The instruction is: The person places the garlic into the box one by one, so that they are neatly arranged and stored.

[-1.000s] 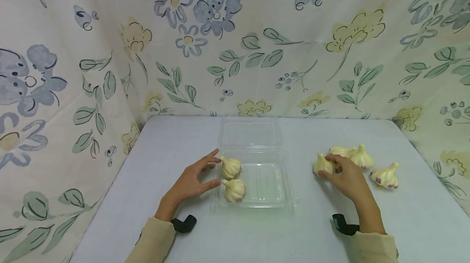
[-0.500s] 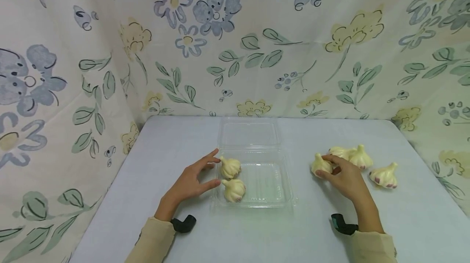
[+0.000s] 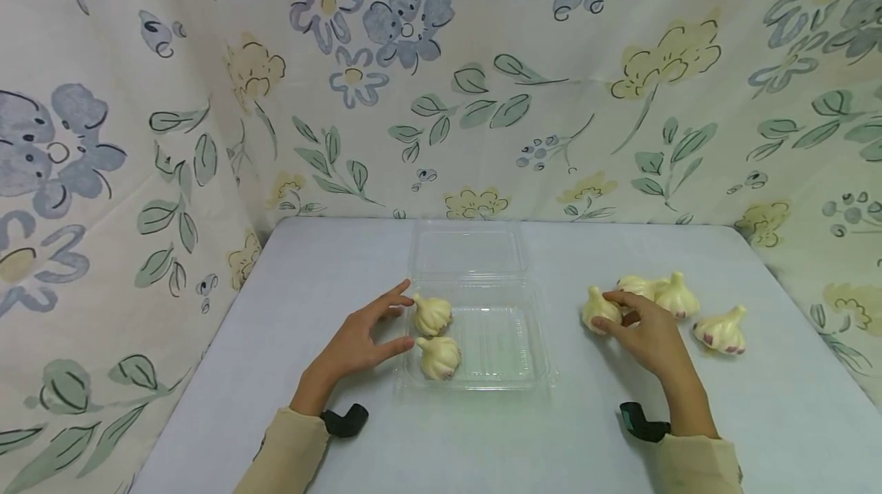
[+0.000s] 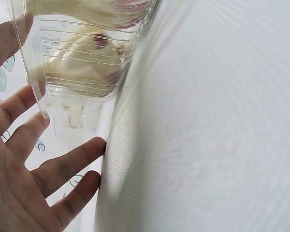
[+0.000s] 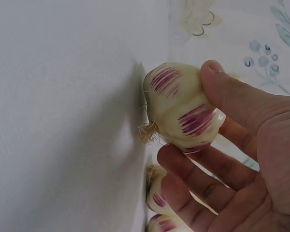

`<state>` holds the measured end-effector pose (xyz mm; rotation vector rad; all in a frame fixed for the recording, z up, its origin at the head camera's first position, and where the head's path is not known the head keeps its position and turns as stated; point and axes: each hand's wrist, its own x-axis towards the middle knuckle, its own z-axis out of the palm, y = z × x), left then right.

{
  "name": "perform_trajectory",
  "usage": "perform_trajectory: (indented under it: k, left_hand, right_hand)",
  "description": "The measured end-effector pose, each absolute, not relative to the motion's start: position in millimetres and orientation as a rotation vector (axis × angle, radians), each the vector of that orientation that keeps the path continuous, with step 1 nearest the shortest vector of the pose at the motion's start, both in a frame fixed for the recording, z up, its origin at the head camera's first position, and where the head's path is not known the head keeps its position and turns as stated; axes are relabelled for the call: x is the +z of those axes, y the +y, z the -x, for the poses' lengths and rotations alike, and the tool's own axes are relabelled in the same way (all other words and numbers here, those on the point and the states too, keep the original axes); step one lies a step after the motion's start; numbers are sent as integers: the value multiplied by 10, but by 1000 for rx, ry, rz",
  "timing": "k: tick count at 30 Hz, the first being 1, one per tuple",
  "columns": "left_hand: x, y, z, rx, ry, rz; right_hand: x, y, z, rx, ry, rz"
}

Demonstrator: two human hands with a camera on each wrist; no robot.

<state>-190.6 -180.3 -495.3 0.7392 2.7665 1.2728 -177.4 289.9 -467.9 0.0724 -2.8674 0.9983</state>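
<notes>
A clear hinged plastic box [image 3: 499, 348] lies with its lid laid back. Two garlic bulbs, one [image 3: 432, 315] behind the other [image 3: 439, 358], sit along its left side. The left hand [image 3: 361, 337] touches the box's left rim with spread fingers; in the left wrist view its fingertips [image 4: 41, 116] meet the clear wall. Right of the box, the right hand [image 3: 644, 329] pinches a garlic bulb [image 3: 598, 312] between thumb and fingers. The right wrist view shows that bulb [image 5: 181, 106] with purple streaks and its roots toward the table.
Two more bulbs [image 3: 677, 296] touch each other behind the right hand, and another bulb [image 3: 722, 331] lies to its right. The box lid [image 3: 468, 250] extends toward the back edge of the white table [image 3: 331, 249]. A floral curtain [image 3: 441, 80] hangs behind and at the sides.
The right hand and its garlic bulb have moved slightly left, away from the other bulbs. The left hand and the box look unmoved.
</notes>
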Motion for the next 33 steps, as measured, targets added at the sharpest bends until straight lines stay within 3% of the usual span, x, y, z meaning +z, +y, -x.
perform_trajectory:
  k: [33]
  left_hand:
    - [-4940, -1798, 1891, 1273, 2766, -715]
  right_hand:
    - [-4533, 2454, 1764, 1133, -2592, -164]
